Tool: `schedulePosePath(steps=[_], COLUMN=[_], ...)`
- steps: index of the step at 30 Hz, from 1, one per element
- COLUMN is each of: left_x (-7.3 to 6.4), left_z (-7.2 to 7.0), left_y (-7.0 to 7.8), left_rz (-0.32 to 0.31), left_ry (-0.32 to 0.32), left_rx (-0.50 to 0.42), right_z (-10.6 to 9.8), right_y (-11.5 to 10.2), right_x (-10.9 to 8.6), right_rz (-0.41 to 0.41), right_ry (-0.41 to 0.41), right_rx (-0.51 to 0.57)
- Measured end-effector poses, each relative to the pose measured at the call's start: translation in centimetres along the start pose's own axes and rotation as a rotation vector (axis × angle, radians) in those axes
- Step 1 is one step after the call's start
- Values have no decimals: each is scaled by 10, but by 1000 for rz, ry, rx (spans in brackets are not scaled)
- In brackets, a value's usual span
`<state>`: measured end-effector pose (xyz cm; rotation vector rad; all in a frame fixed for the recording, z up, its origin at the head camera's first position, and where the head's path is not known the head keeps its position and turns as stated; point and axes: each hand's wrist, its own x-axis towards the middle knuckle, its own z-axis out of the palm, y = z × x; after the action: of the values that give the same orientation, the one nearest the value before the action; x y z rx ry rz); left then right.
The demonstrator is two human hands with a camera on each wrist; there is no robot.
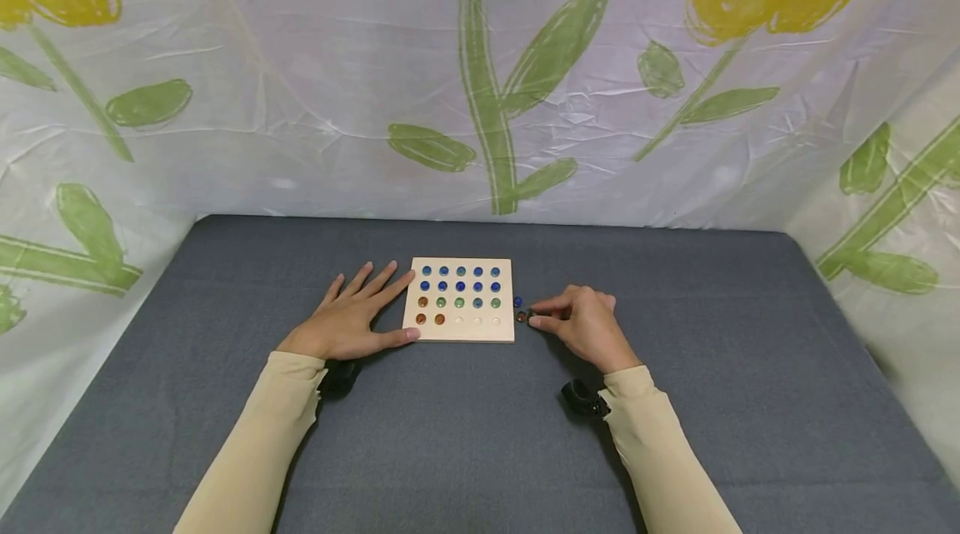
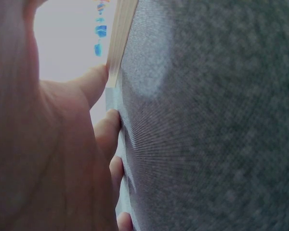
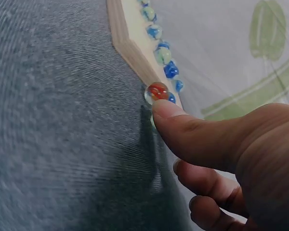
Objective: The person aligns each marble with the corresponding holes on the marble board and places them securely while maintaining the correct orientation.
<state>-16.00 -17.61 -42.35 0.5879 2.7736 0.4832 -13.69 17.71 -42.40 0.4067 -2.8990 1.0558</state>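
A pale wooden board (image 1: 468,332) lies on the table, with blue, green and orange-red marbles (image 1: 460,286) set in rows of hollows. Three bare hollows (image 1: 477,321) show at the right of its near row. My left hand (image 1: 341,324), fingers spread, touches the board's left side with thumb and index finger. Just off the right side, my right hand (image 1: 588,324) pinches a dark greenish marble (image 1: 531,316) between thumb and index finger; the thumb (image 3: 183,127) mostly hides it in the right wrist view. Beside it lie a red-streaked marble (image 3: 157,92) and a blue marble (image 1: 517,301).
Dark grey cloth (image 1: 465,442) covers the table. A whitish sheet with painted yellow flowers and green leaves (image 1: 300,101) hangs behind and at both sides. Black wrist cameras (image 1: 583,397) sit under both wrists, by the cream sleeves.
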Motion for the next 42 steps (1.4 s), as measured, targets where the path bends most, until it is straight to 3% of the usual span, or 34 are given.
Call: schedulePosePath(steps=[12, 20, 27, 42], left_x=[0, -1, -1, 0], left_z=[0, 1, 0, 0], left_y=[1, 0, 1, -2], left_rz=[6, 0, 1, 10], left_ry=[-2, 8, -1, -4], left_rx=[-4, -3, 3, 15], right_z=[4, 2, 1, 12], right_y=[0, -6, -14, -31], right_x=[0, 2, 1, 0], right_rz=[5, -46, -119, -174], right_ry=[23, 89, 137, 122], right_rx=[-52, -121, -87, -7])
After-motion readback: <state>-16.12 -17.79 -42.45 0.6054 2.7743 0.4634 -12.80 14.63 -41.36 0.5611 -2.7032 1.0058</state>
